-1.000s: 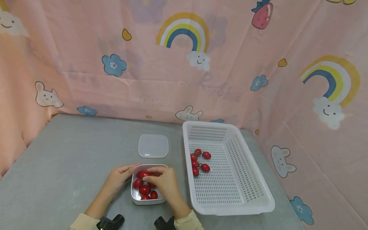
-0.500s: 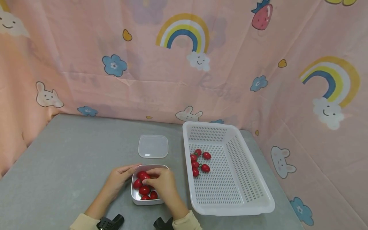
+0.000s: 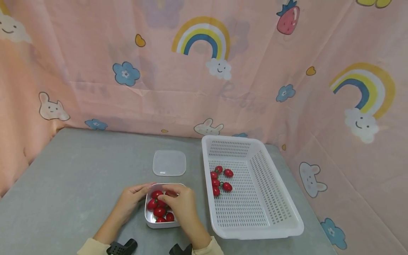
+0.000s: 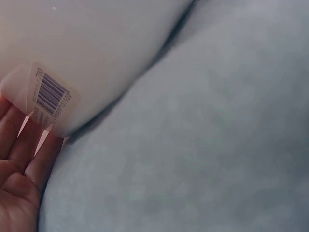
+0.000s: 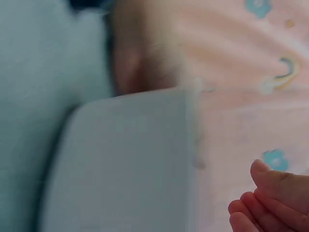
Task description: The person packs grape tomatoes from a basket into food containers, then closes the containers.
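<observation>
A small white plastic box (image 3: 163,225) holds several red cherry tomatoes (image 3: 159,212). My left hand (image 3: 131,201) rests against the box's left side, its fingertips at the rim. In the left wrist view, fairly straight fingers (image 4: 41,154) touch the box wall (image 4: 111,53) beside a barcode label (image 4: 52,94). My right hand (image 3: 184,203) reaches over the box's right half, thumb and fingers apart, with red tomato showing between them. The right wrist view shows this hand (image 5: 270,203) above the box wall (image 5: 125,159); no tomato is visible in it there. Its palm side hides part of the contents.
A clear rectangular lid (image 3: 169,163) lies on the grey table (image 3: 79,177) behind the box. To the right stands a white perforated basket (image 3: 258,232), with several cherry tomatoes (image 3: 227,187) along its left side. A pink printed curtain (image 3: 153,106) hangs behind the table.
A tomato near my right fingertips has shifted slightly toward me inside the box, and the fingers have parted from it. My left hand has stayed in place.
</observation>
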